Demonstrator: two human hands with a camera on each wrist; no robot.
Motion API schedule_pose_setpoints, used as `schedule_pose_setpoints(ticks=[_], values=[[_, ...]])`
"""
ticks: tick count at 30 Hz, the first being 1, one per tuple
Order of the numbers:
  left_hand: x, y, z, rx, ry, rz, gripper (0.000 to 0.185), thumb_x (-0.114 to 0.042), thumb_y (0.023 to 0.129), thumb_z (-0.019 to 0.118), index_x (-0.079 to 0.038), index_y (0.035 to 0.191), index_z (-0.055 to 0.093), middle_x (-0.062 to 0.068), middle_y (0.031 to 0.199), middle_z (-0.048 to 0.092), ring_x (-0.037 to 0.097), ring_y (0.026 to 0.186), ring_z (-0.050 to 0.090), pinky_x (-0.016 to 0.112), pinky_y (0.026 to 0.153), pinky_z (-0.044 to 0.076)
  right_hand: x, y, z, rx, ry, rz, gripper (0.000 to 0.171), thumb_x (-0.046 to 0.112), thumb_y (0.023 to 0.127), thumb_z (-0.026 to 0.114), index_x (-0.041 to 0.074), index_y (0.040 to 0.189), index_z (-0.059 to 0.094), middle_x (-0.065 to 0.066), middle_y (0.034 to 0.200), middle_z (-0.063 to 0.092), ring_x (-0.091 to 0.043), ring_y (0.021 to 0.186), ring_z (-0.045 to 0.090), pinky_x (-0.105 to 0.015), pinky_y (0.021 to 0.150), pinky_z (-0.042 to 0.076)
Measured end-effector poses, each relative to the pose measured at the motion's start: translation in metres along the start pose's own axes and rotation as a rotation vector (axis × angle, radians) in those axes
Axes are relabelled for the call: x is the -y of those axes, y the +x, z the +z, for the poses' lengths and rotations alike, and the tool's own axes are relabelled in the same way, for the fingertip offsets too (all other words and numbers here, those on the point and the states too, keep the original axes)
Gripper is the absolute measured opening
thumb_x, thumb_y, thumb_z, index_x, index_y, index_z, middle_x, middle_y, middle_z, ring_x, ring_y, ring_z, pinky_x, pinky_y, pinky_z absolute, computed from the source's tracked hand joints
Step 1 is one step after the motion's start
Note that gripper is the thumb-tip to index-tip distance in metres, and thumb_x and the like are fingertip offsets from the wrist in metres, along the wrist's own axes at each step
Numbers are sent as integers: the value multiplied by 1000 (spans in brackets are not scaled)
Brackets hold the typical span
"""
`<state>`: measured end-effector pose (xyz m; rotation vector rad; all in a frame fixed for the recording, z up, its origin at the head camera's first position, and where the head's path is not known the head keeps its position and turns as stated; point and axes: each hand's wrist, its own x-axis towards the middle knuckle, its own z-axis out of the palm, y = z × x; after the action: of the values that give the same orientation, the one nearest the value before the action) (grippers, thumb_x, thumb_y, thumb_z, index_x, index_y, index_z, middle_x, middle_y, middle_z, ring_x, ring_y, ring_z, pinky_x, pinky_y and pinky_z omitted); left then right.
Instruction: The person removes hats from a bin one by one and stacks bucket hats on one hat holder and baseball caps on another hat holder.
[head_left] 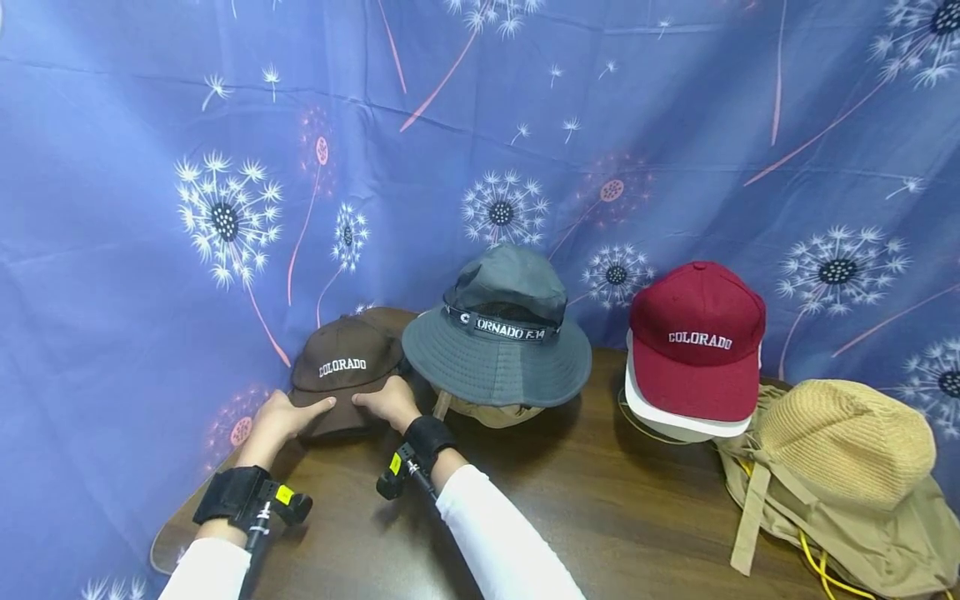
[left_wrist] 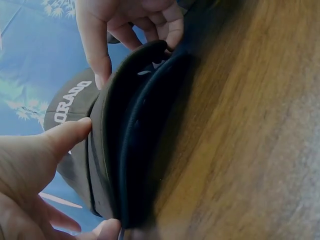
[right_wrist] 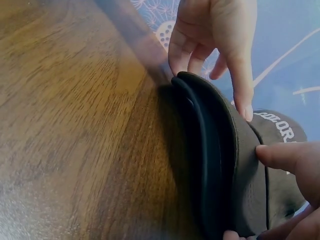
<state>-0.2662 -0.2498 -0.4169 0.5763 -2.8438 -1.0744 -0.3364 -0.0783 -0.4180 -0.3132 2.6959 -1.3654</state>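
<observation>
A brown baseball cap [head_left: 347, 343] with COLORADO in white letters sits at the table's left end, brim toward me. My left hand [head_left: 277, 419] holds one side of its brim, and my right hand [head_left: 392, 403] holds the other. Both thumbs press on top of the brim while the fingers reach round its side edges. Just below that brim, a second dark brim [left_wrist: 131, 135] shows in both wrist views, nested close under the brown one. Right of my right hand stands a grey-blue wide-brimmed bucket hat [head_left: 506, 279] with a lettered band.
A tan hat [head_left: 491, 414] shows beneath the bucket hat. Farther right, a red COLORADO cap [head_left: 697, 317] is stacked over a white brim [head_left: 690, 421]. A straw hat [head_left: 847, 437] lies on khaki fabric [head_left: 892, 542] with yellow cord. Behind the wooden table [head_left: 600, 517] hangs a blue dandelion-patterned cloth [head_left: 420, 183].
</observation>
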Motion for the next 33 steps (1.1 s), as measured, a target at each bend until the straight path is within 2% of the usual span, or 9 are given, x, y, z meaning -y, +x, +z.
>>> schedule_pose_setpoints(ticks=[1, 5, 8, 12, 19, 23, 29, 33], values=[[1, 0, 1, -7, 13, 6, 92, -61, 81, 61, 22, 118, 46, 35, 100, 59, 34, 79, 60, 38, 66, 51, -1, 0, 0, -3, 1, 3, 64, 31, 75, 80, -11, 117, 57, -21, 112, 66, -28, 95, 63, -37, 84, 55], [3, 2, 5, -27, 35, 33, 91, -60, 82, 60, 23, 117, 50, 43, 118, 54, 51, 102, 58, 52, 85, 52, -4, -1, 0, -20, 6, -7, 65, 31, 75, 80, -12, 117, 57, -22, 113, 65, -29, 98, 64, -39, 86, 55], [3, 2, 7, -40, 37, 44, 93, -61, 83, 58, 23, 120, 50, 44, 125, 50, 55, 112, 53, 56, 91, 49, -3, -3, -2, -32, 9, -21, 65, 31, 75, 79, -12, 117, 57, -22, 112, 66, -29, 97, 63, -39, 86, 55], [-1, -1, 5, -66, 27, 54, 90, -60, 83, 59, 22, 119, 52, 43, 123, 52, 54, 110, 55, 55, 89, 50, 1, -4, -6, -40, 1, -30, 65, 34, 76, 78, -11, 118, 57, -21, 112, 66, -27, 95, 63, -38, 86, 55], [-7, -6, -2, -111, 13, 63, 86, -61, 81, 60, 19, 113, 55, 40, 112, 59, 49, 98, 60, 51, 79, 51, 6, -5, -9, -56, -40, -45, 65, 39, 77, 77, -9, 116, 59, -19, 109, 67, -23, 91, 63, -36, 82, 55], [-8, -7, -4, -136, 15, 58, 88, -61, 82, 60, 19, 118, 53, 40, 116, 57, 51, 103, 58, 52, 83, 50, 10, -5, -9, -73, -70, -84, 65, 40, 77, 77, -10, 115, 59, -20, 109, 68, -25, 93, 65, -35, 80, 55], [-11, -8, -11, -173, -4, 73, 91, -59, 83, 60, 21, 125, 47, 42, 123, 52, 54, 111, 54, 56, 89, 48, 17, -6, -11, -120, -66, -124, 66, 41, 77, 76, -8, 117, 59, -21, 115, 67, -30, 105, 65, -36, 88, 55], [-14, -10, -17, -188, 5, 86, 91, -58, 84, 59, 21, 127, 45, 42, 125, 51, 54, 114, 52, 57, 93, 46, 24, -9, -13, -153, -86, -150, 64, 41, 77, 76, -6, 117, 61, -19, 113, 68, -30, 106, 65, -35, 89, 54]])
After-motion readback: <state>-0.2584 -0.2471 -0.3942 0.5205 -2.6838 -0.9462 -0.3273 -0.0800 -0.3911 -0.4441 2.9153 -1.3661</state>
